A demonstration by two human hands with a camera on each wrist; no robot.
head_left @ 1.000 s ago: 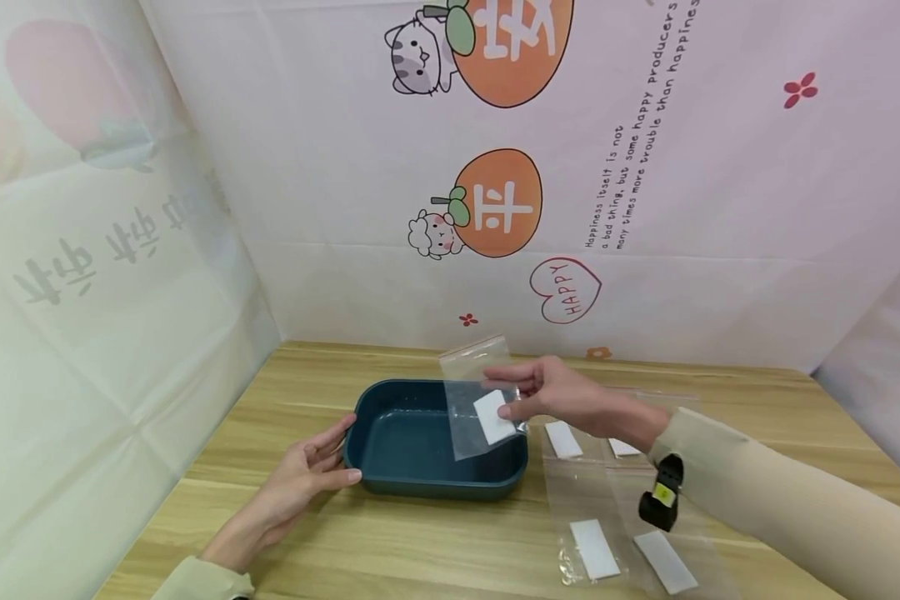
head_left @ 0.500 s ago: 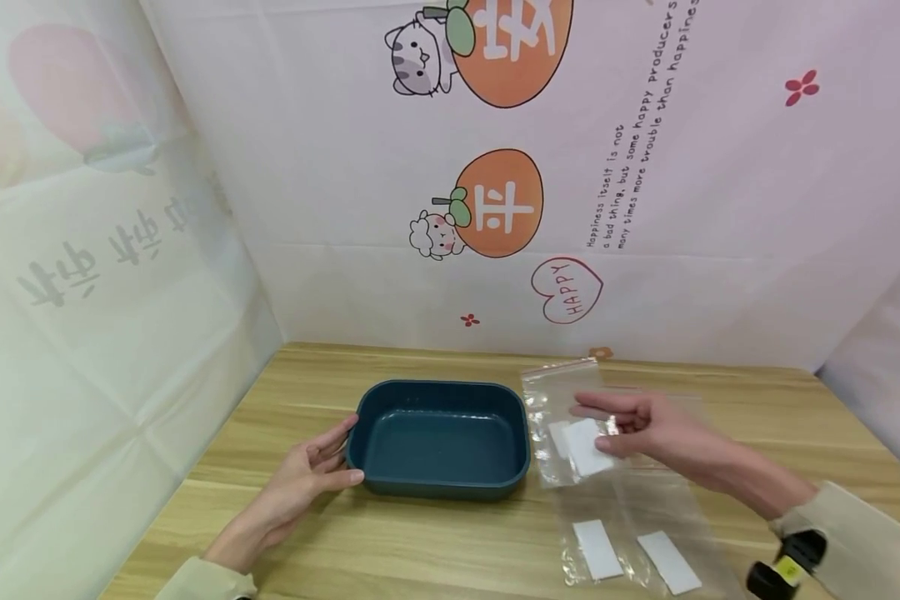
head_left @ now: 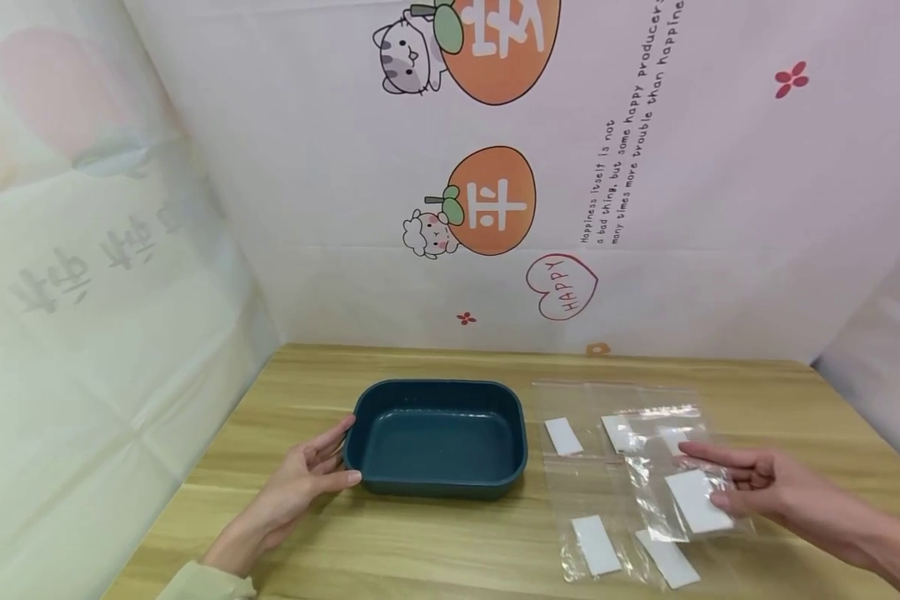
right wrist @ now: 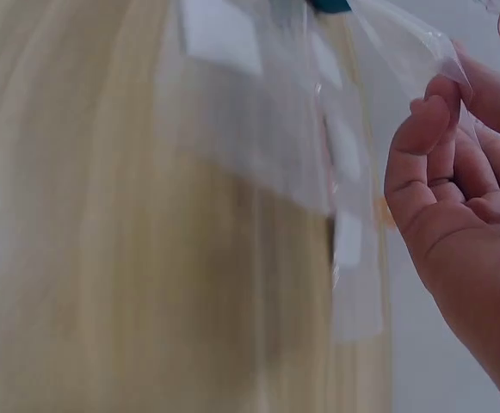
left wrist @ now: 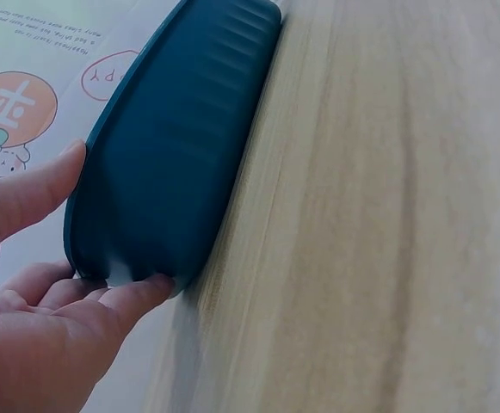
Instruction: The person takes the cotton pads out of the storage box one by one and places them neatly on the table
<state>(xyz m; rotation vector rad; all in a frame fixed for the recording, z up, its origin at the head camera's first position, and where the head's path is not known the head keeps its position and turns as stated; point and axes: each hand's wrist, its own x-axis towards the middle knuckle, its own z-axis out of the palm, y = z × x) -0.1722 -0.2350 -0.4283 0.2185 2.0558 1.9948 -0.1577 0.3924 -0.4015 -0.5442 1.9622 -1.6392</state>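
In the head view, my left hand (head_left: 292, 487) holds the left end of a dark teal rectangular tub (head_left: 435, 446), thumb and fingers at its two left corners. The left wrist view shows those fingers (left wrist: 138, 299) against the tub's end wall (left wrist: 159, 146). My right hand (head_left: 776, 487) pinches a clear zip bag (head_left: 648, 492) at its right side; a folded white piece (head_left: 697, 504) lies inside it. This bag is over other clear bags on the table. In the right wrist view, thumb and index fingertips meet on the plastic (right wrist: 413, 39).
Several flat zip bags, each with a white piece (head_left: 596, 546), lie on the wooden table (head_left: 450, 550) right of the tub. A printed cloth (head_left: 345, 183) hangs behind the table, with more cloth at both sides.
My right hand has carried the zip bag from over the tub's right end to the right, above the other bags. The left hand and tub stay put.
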